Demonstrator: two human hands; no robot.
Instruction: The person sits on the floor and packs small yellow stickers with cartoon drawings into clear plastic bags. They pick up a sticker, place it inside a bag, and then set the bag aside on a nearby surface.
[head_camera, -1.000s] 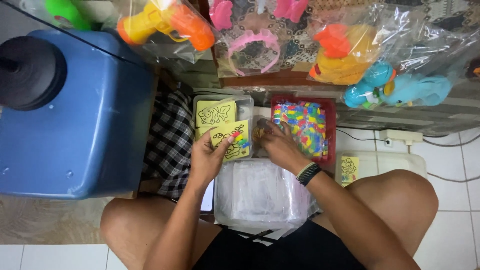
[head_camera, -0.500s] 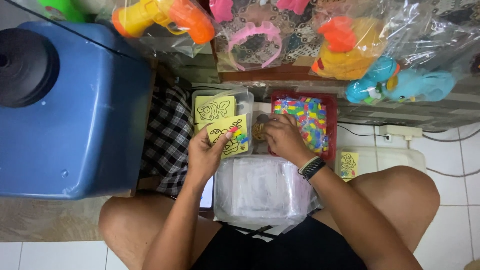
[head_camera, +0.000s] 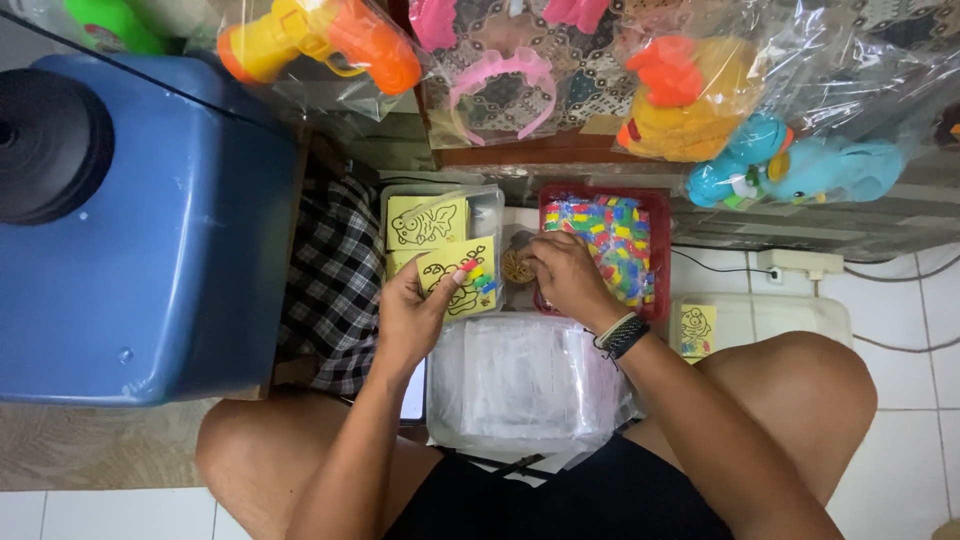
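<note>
Yellow picture card (head_camera: 462, 280) w/ small coloured packets clipped on, pinched in left hand (head_camera: 412, 318), held just above clear tub (head_camera: 488, 205) of more yellow cards. Right hand (head_camera: 567, 280) curled, fingertips down by a small roundish brown thing (head_camera: 516, 266) btw tub & red tray (head_camera: 652, 200) of coloured packets; grip unclear. Stack of clear bags (head_camera: 525, 380) on lap below. Blue drum (head_camera: 180, 230) at left

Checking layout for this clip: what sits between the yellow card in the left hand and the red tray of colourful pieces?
In the head view, the right hand lies between the yellow card and the red tray, its fingers at a small brownish round thing.
</note>
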